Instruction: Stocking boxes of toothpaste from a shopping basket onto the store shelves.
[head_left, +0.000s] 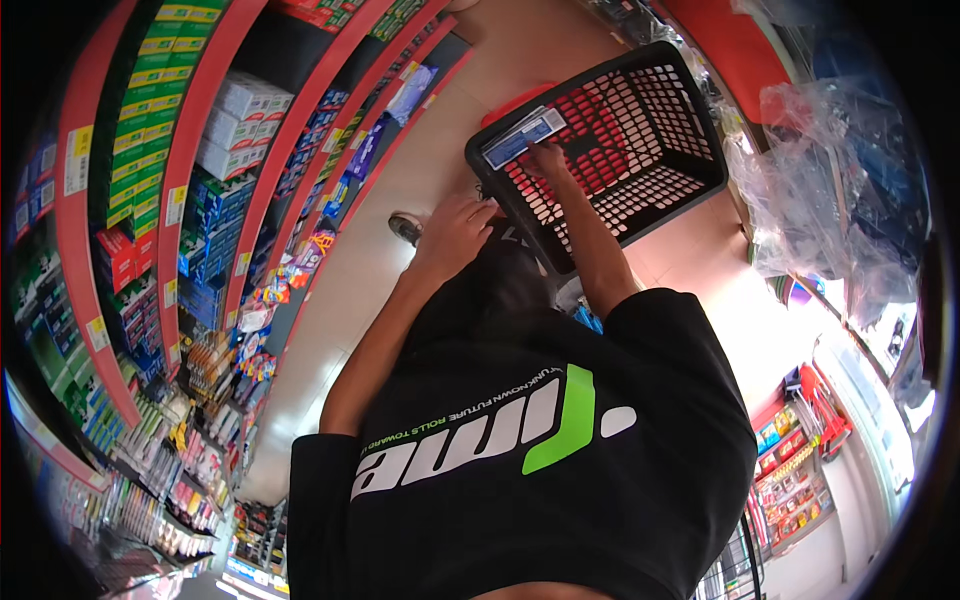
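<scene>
My right hand (546, 162) reaches into a black plastic shopping basket (679, 56). Its fingers grip the lower side of a flat blue-and-white carton (517, 145), which bears writing and lies just inside the basket's left end. A second pale edge shows behind the carton; whether it is a separate box I cannot tell. My left hand (457, 229) is just outside the basket's near left corner, fingers bent and close together. Whether it touches the rim or holds anything is hidden.
Red-edged shelves (199, 97) on the left hold stacked toothpaste-type cartons (150, 112) and white boxes (241, 124). A red object (517, 105) shows beneath the basket. Clear plastic sheeting (802, 172) hangs at the right. A shoe (406, 227) stands on the tiled floor (442, 124).
</scene>
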